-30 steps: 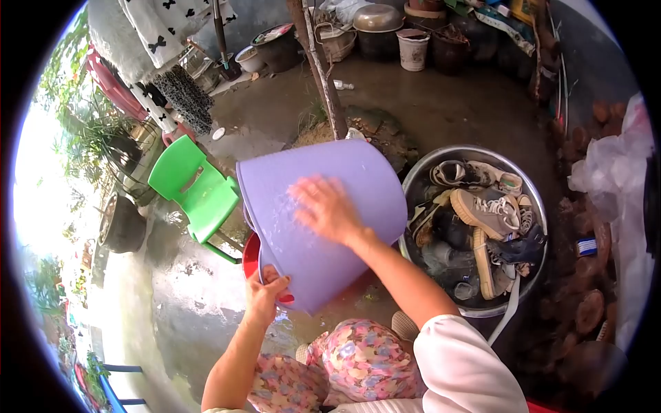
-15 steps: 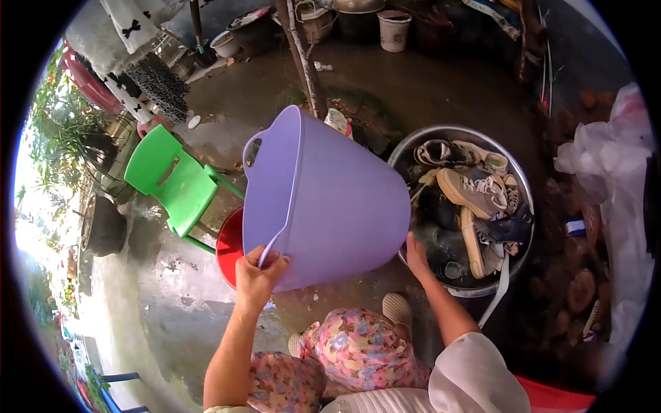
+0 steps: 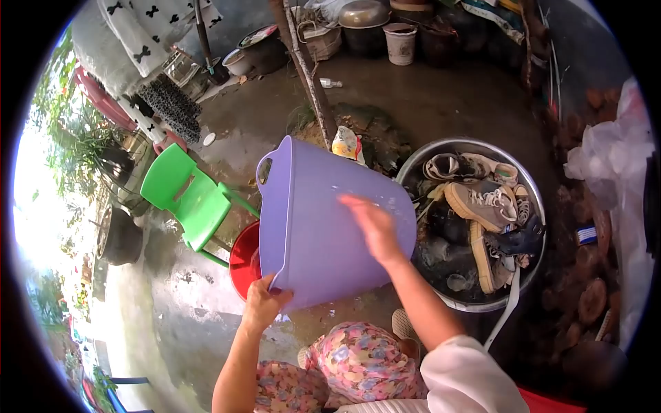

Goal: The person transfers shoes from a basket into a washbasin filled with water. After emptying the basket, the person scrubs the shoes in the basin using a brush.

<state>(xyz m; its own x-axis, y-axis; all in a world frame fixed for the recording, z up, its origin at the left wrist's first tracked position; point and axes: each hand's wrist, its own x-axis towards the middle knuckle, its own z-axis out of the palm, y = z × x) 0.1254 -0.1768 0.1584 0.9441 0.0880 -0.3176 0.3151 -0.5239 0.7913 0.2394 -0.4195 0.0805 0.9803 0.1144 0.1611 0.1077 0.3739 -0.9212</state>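
A purple flexible tub is tipped on its side in front of me, its mouth facing left. My left hand is closed round the handle at the near side of its rim. My right hand is held flat against or just over the tub's outer wall, fingers stretched out and slightly blurred; whether it touches cannot be told. Small wet-looking specks show on the wall near the fingertips. Behind the tub's mouth, a red bucket is partly hidden.
To the right, a metal basin holds several shoes and dark water. A green chair stands at the left. Beyond the tub rises a thin tree trunk. Pots and a white bucket line the back; plastic sheeting hangs right.
My right hand has moved from the tub's base up onto its side wall. The left hand keeps its grip on the handle. The view has shifted slightly.
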